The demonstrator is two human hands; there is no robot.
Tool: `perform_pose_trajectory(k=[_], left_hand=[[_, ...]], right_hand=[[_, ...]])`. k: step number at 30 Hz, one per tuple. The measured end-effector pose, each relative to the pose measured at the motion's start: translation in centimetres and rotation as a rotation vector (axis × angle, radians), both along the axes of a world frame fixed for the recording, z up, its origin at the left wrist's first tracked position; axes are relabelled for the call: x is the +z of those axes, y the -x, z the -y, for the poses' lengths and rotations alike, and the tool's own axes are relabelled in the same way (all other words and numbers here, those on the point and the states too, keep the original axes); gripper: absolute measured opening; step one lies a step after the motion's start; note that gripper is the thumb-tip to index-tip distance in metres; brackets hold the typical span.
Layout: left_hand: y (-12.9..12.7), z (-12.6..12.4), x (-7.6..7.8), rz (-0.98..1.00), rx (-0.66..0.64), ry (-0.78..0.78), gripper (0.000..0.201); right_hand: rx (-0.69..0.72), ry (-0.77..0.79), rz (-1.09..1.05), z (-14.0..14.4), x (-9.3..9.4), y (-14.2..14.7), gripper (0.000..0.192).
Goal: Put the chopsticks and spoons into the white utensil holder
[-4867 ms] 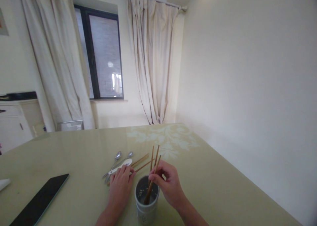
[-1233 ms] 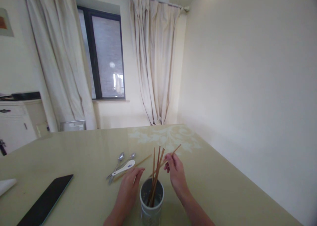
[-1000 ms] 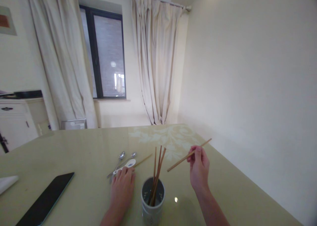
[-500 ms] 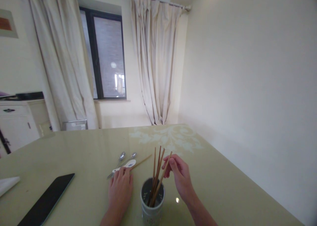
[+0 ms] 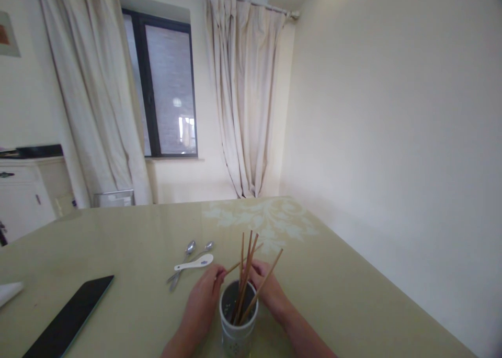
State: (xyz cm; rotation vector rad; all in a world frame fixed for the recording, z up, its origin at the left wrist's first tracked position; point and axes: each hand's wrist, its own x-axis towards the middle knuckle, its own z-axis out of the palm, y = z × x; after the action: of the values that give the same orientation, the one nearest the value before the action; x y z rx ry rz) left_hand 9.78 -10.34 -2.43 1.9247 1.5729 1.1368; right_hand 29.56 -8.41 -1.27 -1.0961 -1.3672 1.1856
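My left hand (image 5: 204, 291) is closed, with its thumb and fingers pinching the near end of a light wooden chopstick (image 5: 234, 267). This chopstick slants up to the right, passing behind several others. A pale ceramic cup (image 5: 236, 342) stands upright between my forearms, holding several wooden chopsticks (image 5: 242, 279); one leans to the right. My right hand (image 5: 270, 287) is just behind the cup's right side, close to the pinched chopstick. Its fingers are partly hidden by the standing chopsticks, so I cannot tell whether they grip anything.
Left of my left hand lie a white ceramic spoon (image 5: 195, 263) and two metal spoons (image 5: 190, 248). A black flat slab (image 5: 70, 316) and a white object (image 5: 10, 292) rest farther left on the glossy table (image 5: 149, 237). A wall (image 5: 392, 138) borders the right side.
My left hand has come off the spoons and moved right, lifting the loose chopstick's near end. My right hand has let go of the leaning chopstick and moved down and left behind the cup.
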Motion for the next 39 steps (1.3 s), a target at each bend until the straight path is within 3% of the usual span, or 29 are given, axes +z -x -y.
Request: perform_pose_trajectory(k=[4,7,12,17,22,30,39], left_hand=[[-1.2,0.6,0.8,0.13,-0.12,0.02,0.027],[-0.6,0.2,0.6,0.106,-0.101,-0.049,0.029],[2.3,-1.3,-0.2,-0.096,0.127,-0.182,0.033],[3.7,-0.9,-0.1,-0.492,0.425,-0.147,0.043],[3.2,0.0,-0.3,-0.693,0.516,-0.097,0.046],[3.4,-0.3,-0.8,-0.692,0.47,-0.066,0.039],[2.5,-0.1,0.5,-0.555,0.332,-0.021,0.034]], right_hand=[[0.029,-0.019,-0.091,0.2,0.4,0.3,0.058],[-0.084,-0.068,-0.13,0.2,1.7,-0.4,0.06],[-0.418,-0.234,-0.276,-0.1,4.0,-3.7,0.054],[-0.524,-0.271,-0.482,-0.1,5.4,-6.0,0.051],[-0.501,-0.33,-0.529,0.5,6.6,-5.7,0.047],[-0.365,-0.306,-0.517,1.3,6.8,-4.8,0.045],[-0.013,-0.212,-0.273,2.5,6.6,-3.3,0.037]])
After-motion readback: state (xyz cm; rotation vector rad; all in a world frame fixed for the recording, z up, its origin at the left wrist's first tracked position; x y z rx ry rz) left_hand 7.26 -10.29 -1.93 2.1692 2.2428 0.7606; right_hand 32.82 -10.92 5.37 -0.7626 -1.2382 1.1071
